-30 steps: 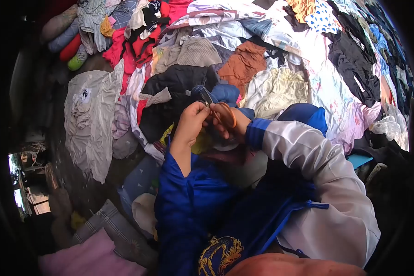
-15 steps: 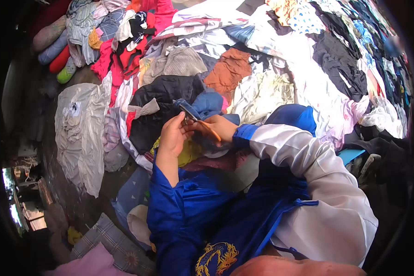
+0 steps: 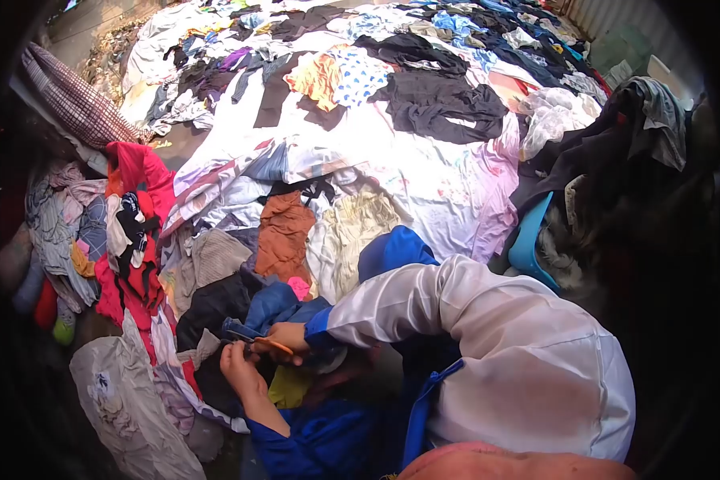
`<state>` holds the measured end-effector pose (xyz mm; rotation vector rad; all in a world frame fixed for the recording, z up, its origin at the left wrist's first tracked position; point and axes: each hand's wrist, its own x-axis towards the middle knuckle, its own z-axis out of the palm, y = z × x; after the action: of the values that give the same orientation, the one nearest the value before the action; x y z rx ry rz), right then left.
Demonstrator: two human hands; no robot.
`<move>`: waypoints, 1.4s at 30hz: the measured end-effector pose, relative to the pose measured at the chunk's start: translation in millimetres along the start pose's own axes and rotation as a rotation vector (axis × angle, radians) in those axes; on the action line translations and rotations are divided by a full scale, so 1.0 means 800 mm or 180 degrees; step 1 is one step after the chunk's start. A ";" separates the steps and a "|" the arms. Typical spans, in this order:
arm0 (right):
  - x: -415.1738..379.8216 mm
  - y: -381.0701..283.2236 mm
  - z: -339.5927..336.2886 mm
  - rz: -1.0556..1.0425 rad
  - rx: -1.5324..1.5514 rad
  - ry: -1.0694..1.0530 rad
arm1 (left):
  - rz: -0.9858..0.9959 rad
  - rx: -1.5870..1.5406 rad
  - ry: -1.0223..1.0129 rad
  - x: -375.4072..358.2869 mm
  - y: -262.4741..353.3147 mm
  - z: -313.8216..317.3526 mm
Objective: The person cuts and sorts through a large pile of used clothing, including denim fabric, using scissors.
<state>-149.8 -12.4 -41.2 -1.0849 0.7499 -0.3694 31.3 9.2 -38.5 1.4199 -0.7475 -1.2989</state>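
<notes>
My right hand (image 3: 291,336) is closed around scissors with orange handles (image 3: 274,346), whose blades point left toward a small piece of blue denim cloth (image 3: 238,329). Pinching at the near edge of that cloth, my left hand (image 3: 242,372) sits just left of and below the scissors. The blade tips are too small to make out against the cloth. Under and beyond both hands lie more blue cloth (image 3: 270,306), black cloth (image 3: 216,308) and a yellow-green piece (image 3: 290,387).
Heaped garments spread far ahead, among them a rust-brown cloth (image 3: 284,236) and black trousers (image 3: 440,104). A pale crumpled sheet (image 3: 124,400) lies at the lower left. On the right are a blue curved plastic rim (image 3: 532,244) and a dark draped pile (image 3: 608,152).
My view has tilted up and turned right, so the hands appear lower and further left. Both hands remain together at the denim with the scissors.
</notes>
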 end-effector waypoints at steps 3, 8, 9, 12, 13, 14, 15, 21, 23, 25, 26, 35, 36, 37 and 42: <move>0.005 0.004 0.000 0.0420 0.0267 0.0236 | -0.0111 -0.0547 -0.0071 0.005 -0.002 0.011; -0.025 -0.027 0.007 0.0886 0.0586 0.0276 | 0.0014 -0.1249 -0.0135 0.011 -0.015 0.022; -0.021 -0.020 0.007 0.0808 0.0812 0.0263 | -0.0032 -0.1254 0.0048 0.008 -0.010 0.031; -0.020 -0.003 0.006 0.0599 0.0704 0.0431 | 0.0274 -0.1261 -0.0066 0.019 -0.027 0.033; -0.021 -0.009 0.012 0.0704 0.0778 0.0416 | 0.0325 -0.1175 -0.0031 0.018 -0.026 0.035; -0.028 -0.019 0.014 0.0807 0.0845 0.0447 | 0.0363 -0.1106 -0.0036 0.018 -0.026 0.038; -0.032 -0.024 0.013 0.0910 0.0913 0.0508 | 0.0424 -0.1005 -0.0042 0.022 -0.030 0.035; -0.032 -0.024 0.008 0.0725 0.0691 0.0540 | 0.0509 -0.0463 -0.0204 0.026 -0.033 0.033; -0.029 -0.019 0.007 0.0723 0.0610 0.0600 | 0.0552 -0.0136 -0.0207 0.026 -0.028 0.033; -0.028 -0.017 0.005 0.0744 0.0588 0.0646 | 0.0685 0.0247 -0.0173 0.025 -0.023 0.033; -0.027 -0.017 0.003 0.0768 0.0612 0.0658 | 0.0686 0.0346 -0.0244 0.023 -0.022 0.033; -0.025 -0.004 0.004 0.0650 0.0988 0.0717 | 0.0686 0.0402 -0.0469 0.011 -0.018 0.036; -0.025 -0.004 0.006 0.0654 0.1076 0.0689 | 0.0692 0.0400 -0.0495 0.012 -0.020 0.034; -0.024 -0.004 0.005 0.0629 0.1125 0.0655 | 0.0696 0.0397 -0.0522 0.012 -0.022 0.031; -0.025 -0.015 -0.001 0.0576 0.1186 0.0360 | 0.0556 0.0362 -0.0699 -0.004 -0.001 0.025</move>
<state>-163.4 -6.3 -23.7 -0.6450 0.8342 -0.3994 11.0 6.7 -35.9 1.2811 -1.0834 -1.3047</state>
